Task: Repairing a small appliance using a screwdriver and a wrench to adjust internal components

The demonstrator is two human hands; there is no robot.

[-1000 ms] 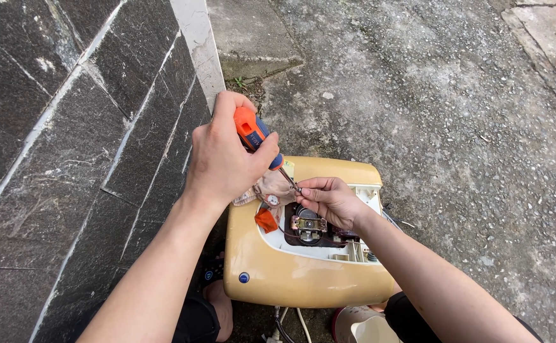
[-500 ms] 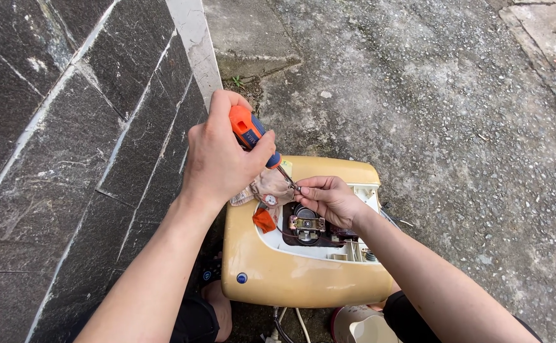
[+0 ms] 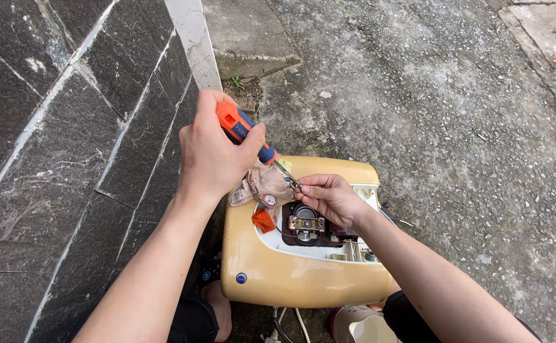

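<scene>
Orange-handled screwdriver (image 3: 246, 132) sits fisted in the left hand (image 3: 213, 155), its tip angled down into the open yellow casing (image 3: 290, 279) on the ground. The right hand (image 3: 330, 197) pinches a small part at the tip. Keeping the shaft in line and that pinch steady should stop slipping.

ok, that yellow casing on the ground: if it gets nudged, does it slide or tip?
The yellow casing lies flat and broad on rough concrete, so it probably resists tipping and drags rather than slides. It looks rigid. Its glossy curved edge may be slippery to lift.
</scene>
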